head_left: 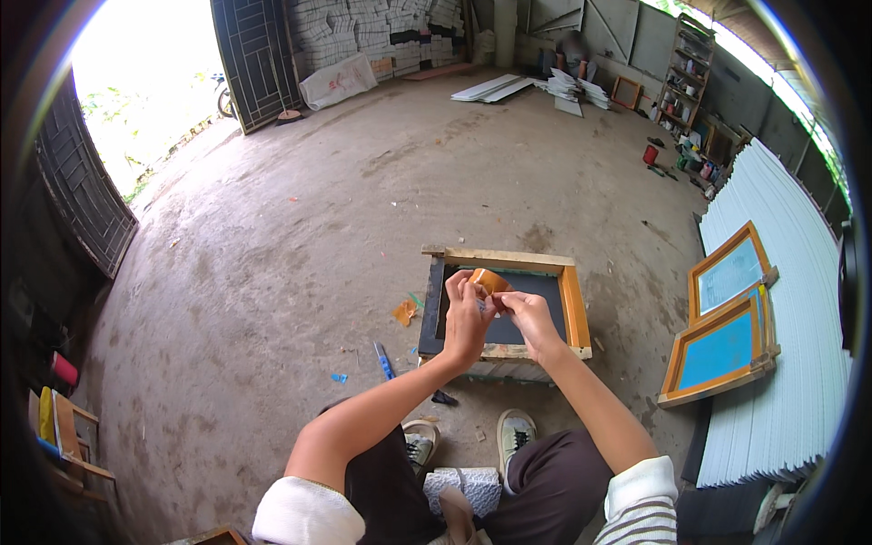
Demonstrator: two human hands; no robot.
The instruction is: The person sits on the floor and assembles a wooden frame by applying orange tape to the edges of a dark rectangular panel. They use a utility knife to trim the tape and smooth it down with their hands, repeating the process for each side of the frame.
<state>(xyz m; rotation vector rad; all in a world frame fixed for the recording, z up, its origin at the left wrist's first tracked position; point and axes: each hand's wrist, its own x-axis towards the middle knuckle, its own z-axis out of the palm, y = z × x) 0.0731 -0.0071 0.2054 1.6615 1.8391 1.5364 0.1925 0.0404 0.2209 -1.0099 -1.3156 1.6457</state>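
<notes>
Over a wooden-framed screen [570, 309] lying on a low stand, my left hand [464, 318] grips a roll of orange-brown tape [491, 280], its fingers curled round the near left side. My right hand [531, 320] is closed in a pinch at the roll's lower right edge, close to the left fingertips. Whether a loose end of tape is between those fingers is too small to tell. Inside the frame is a dark panel [541, 292], partly covered by my hands. Its left side is black, the right side orange-brown.
On the floor left of the frame lie a blue-handled cutter [384, 361] and a crumpled orange scrap [404, 312]. Two framed screens [718, 352] lean on a stack of white sheets [790, 300] at right. Far back, a person [572, 59] sits near white boards [493, 88].
</notes>
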